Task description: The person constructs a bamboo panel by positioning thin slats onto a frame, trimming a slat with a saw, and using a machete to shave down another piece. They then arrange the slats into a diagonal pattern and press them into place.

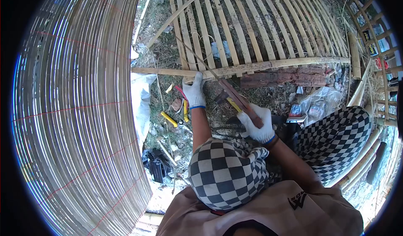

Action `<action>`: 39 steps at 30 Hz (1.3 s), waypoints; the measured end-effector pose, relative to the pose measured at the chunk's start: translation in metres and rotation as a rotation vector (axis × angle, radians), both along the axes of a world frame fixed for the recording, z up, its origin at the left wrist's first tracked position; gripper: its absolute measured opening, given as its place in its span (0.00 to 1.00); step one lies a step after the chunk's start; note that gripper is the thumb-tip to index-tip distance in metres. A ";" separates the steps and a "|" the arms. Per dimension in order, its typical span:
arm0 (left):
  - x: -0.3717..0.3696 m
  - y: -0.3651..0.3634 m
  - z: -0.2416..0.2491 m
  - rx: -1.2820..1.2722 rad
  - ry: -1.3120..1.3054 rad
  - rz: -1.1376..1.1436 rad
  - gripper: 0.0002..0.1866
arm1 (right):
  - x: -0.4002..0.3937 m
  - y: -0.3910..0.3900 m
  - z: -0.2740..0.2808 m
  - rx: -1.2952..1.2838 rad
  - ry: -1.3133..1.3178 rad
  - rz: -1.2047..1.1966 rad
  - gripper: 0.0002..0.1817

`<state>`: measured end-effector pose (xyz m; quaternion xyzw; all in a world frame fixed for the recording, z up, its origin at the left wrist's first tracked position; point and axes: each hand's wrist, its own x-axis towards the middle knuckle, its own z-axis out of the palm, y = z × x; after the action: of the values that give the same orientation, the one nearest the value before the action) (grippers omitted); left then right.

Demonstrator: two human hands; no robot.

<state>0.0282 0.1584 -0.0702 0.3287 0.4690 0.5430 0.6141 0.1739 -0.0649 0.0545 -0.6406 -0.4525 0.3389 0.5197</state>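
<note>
My left hand (194, 92), in a white knit glove, closes around the lower bamboo rail (268, 65) of a slatted bamboo panel (237, 24), near the rail's left end. In my gloved right hand (257, 124) is the brown handle of a long thin-bladed tool (235, 95). Its blade slants up and left across the rail, just right of my left hand; the frame does not show clearly whether it is a saw or a knife. Below the blade lies a hammer (221, 97) with a yellow handle, partly hidden by the tool.
A tall bamboo-slat screen (84, 89) fills the left side. Yellow-handled tools (169, 119) lie on the littered ground near my left wrist. Right of my right hand are a clear plastic bag (319, 103) and a weathered plank (285, 78). Bamboo poles (357, 166) lie farther right.
</note>
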 end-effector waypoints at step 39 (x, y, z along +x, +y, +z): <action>0.193 0.001 0.404 1.442 1.282 -0.357 0.31 | 0.408 -0.424 -0.117 -0.644 -0.852 -1.101 0.12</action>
<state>0.2214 0.1594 0.3334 0.9236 0.2131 0.3171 -0.0320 0.5818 -0.4885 -0.0628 -0.9687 -0.1082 -0.1298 0.1818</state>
